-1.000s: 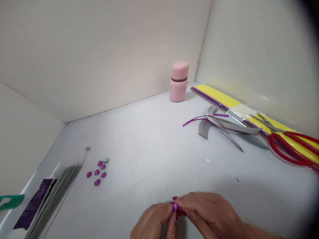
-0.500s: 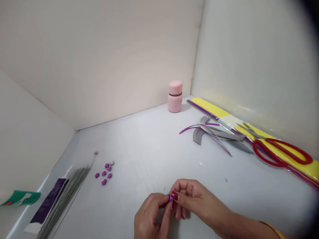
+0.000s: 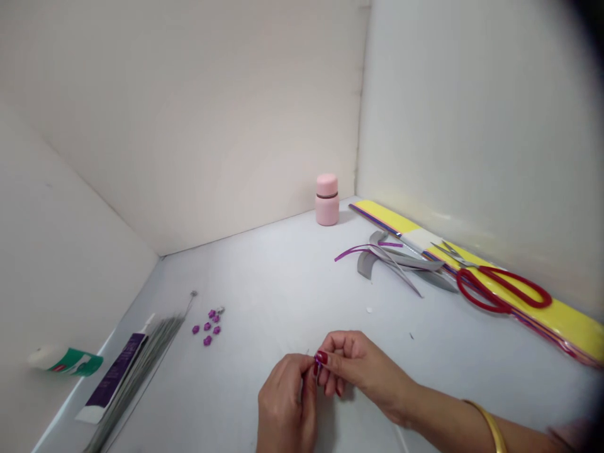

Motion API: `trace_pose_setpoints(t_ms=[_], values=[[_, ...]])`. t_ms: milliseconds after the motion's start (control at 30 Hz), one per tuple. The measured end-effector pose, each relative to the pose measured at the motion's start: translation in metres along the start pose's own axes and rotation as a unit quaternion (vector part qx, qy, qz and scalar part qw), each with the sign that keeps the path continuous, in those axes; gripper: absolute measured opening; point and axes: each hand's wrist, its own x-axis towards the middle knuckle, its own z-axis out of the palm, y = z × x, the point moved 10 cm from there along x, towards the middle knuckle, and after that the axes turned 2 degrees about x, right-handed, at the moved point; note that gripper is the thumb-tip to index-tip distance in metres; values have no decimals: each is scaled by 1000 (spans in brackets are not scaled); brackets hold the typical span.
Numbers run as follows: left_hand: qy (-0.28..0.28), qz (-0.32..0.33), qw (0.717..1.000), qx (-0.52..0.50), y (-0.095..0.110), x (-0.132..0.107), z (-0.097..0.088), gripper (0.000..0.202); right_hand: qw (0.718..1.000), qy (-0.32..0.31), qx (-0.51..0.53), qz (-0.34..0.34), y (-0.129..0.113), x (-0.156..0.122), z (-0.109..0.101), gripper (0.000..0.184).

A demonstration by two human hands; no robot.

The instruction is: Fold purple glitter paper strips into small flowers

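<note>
My left hand and my right hand meet low in the middle of the view. Thumbs and fingertips of both are pinched together on a small purple paper piece, mostly covered by the red-nailed fingers, so its shape is hard to make out. To the left on the table lie several puffy purple paper stars, with a small silver-grey one beside them.
At left lie a bundle of grey wires, a purple-and-white glue tube and a green-and-white bottle. A pink jar stands at the back. On the right, red-handled scissors rest on yellow paper strips, near grey strips.
The camera view has shifted, so the table things appear moved. Both hands keep their pinch on the purple piece, which is now more hidden by the fingers. More of the right forearm shows.
</note>
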Motion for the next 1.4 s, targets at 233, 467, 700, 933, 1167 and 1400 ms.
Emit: trace_pose_setpoints(t_ms=[233, 467, 700, 933, 1167, 1400], values=[[10, -68, 994, -85, -11, 2, -1, 16, 1000, 6, 13, 3, 0, 0, -1, 39], [-13, -91, 990, -105, -18, 4, 6, 18, 1000, 23, 11, -2, 2, 3, -5, 38], [35, -98, 980, -171, -26, 2, 3, 19, 999, 27, 26, -10, -6, 3, -6, 38], [7, -83, 980, -182, -22, 6, 3, 16, 1000, 10, 13, 0, -3, 2, -3, 45], [22, -100, 977, -189, -27, 3, 3, 17, 1000, 16, 21, 15, 1, 3, -6, 39], [34, -68, 986, -145, -20, 5, -3, 12, 1000, -5, 23, 18, 2, 2, 0, 39]])
